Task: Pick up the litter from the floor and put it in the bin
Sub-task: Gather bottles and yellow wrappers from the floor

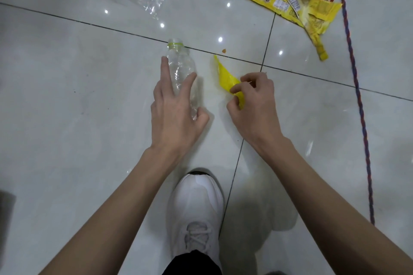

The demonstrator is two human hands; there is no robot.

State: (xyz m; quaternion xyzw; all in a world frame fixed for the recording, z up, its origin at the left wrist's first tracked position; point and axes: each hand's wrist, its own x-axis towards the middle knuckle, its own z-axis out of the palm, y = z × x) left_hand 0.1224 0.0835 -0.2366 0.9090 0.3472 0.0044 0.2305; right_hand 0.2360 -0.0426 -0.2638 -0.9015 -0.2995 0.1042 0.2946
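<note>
Your left grip (174,113) spreads open over the bottle (180,65) (seemingly ready to wrap it); your right grip (254,102) pinches the yellow wrapper (224,75).

On the tiled floor (78,73), the left hand (172,113) lies spread over a clear bottle (181,66). The right hand (252,104) pinches a yellow wrapper (225,78). More wrappers (290,2) lie beyond.
</note>
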